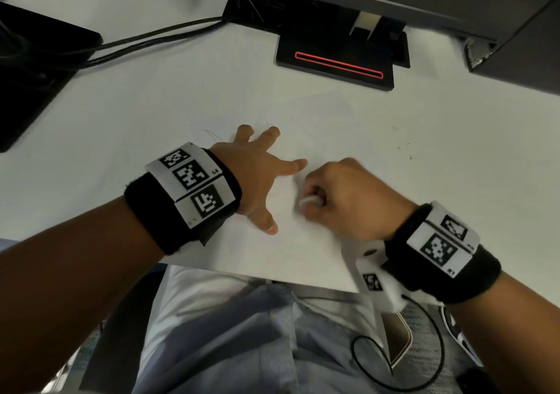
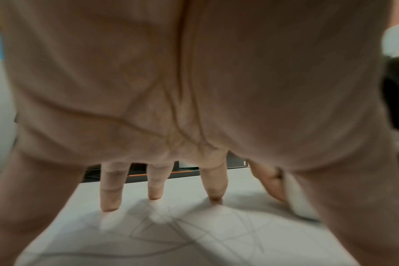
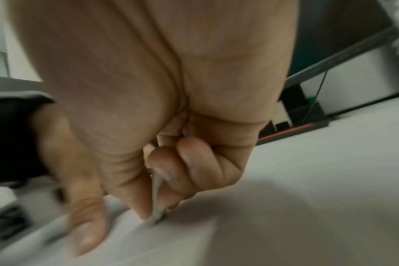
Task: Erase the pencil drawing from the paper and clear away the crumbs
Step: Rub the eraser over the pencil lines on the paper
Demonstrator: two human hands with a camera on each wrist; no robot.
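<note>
One paper (image 1: 303, 127) lies flat, pinned by the spread, straight fingers (image 2: 111, 194) of the left hand (image 1: 257, 178); the right hand (image 1: 348, 199) beside it pinches one white eraser (image 1: 309, 201), tip on the sheet. Pencil lines (image 2: 171, 232) remain under the left palm. Paper judged thin, light and prone to creasing, so hold close beside the rubbing; few crumbs (image 1: 404, 149) lie beyond the right hand.

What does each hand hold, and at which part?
The right hand pinches a white eraser by its upper part. The left hand holds nothing; its spread fingers press the paper.
</note>
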